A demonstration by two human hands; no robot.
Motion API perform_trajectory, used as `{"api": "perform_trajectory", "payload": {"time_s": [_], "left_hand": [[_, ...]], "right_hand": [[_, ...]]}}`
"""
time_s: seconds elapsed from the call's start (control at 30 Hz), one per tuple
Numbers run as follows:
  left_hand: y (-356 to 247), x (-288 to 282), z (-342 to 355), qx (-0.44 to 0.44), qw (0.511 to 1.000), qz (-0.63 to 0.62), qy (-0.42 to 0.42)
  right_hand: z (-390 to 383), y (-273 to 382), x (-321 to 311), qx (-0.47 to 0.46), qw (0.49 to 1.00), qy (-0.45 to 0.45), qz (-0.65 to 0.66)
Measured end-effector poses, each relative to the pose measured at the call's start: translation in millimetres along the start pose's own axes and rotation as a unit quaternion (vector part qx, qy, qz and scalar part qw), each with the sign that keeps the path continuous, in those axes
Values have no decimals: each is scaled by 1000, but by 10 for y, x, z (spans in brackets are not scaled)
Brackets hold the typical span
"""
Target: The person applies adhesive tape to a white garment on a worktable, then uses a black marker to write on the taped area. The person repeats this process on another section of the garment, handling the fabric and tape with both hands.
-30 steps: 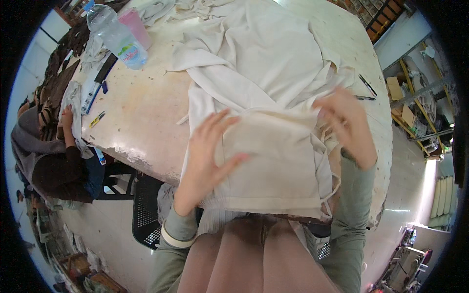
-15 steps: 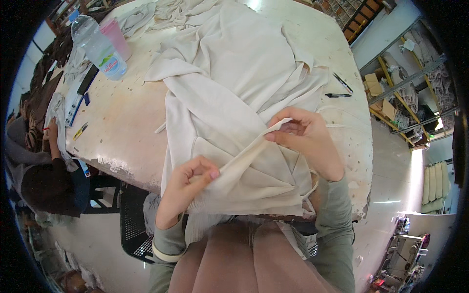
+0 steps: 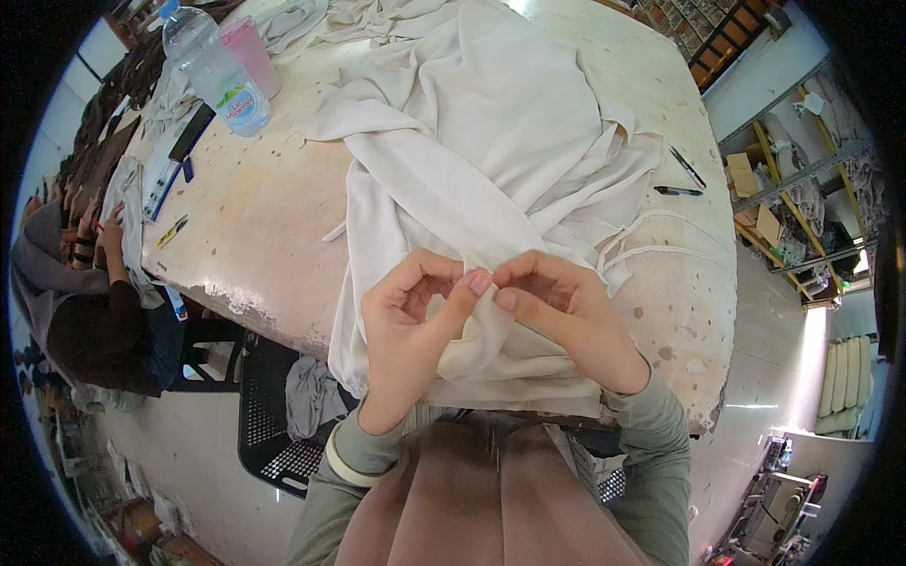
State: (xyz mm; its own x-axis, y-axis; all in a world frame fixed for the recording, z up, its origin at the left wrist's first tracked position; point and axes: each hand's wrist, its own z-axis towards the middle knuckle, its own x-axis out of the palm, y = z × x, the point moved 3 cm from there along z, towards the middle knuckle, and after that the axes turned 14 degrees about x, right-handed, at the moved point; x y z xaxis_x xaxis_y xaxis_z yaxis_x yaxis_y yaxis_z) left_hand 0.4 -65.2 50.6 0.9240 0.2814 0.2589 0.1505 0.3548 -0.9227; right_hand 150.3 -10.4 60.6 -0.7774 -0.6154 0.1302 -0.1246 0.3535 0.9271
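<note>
A large cream cloth garment [image 3: 491, 113] lies spread and rumpled over the table, its near end hanging by the table's front edge. My left hand [image 3: 406, 316] and my right hand [image 3: 571, 316] meet above its near part. Each one pinches the edge of the cloth between thumb and fingertips, with the thumbs almost side by side. Below the fingers the held edge droops in a loose fold. Just what lies between the fingertips is partly hidden.
Pens [image 3: 678, 191] lie right of the garment on the worn table [image 3: 274, 203]. At the left stand a water bottle [image 3: 217, 75] and a pink cup [image 3: 253, 58], near a yellow cutter [image 3: 173, 231]. Another person [image 3: 104, 330] sits at far left. A black perforated crate [image 3: 264, 424] holds grey cloth.
Both hands have come together: the left moved right and up, the right moved left and down. The stretched cloth edge between them is now bunched. The view has shifted slightly.
</note>
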Motion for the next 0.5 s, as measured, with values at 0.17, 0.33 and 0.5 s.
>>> {"api": "perform_trajectory", "payload": {"time_s": [0.17,0.33,0.5], "left_hand": [[-7,44,-20,119,983,138,10],[22,93,-20,151,972,177,42],[131,134,-59,-30,996,31,77]], "right_hand": [[-48,54,-5,-145,982,-89,-86],[-94,114,-38,-211,941,-149,-219],[-20,73,-112,-106,977,-125,-137]]}}
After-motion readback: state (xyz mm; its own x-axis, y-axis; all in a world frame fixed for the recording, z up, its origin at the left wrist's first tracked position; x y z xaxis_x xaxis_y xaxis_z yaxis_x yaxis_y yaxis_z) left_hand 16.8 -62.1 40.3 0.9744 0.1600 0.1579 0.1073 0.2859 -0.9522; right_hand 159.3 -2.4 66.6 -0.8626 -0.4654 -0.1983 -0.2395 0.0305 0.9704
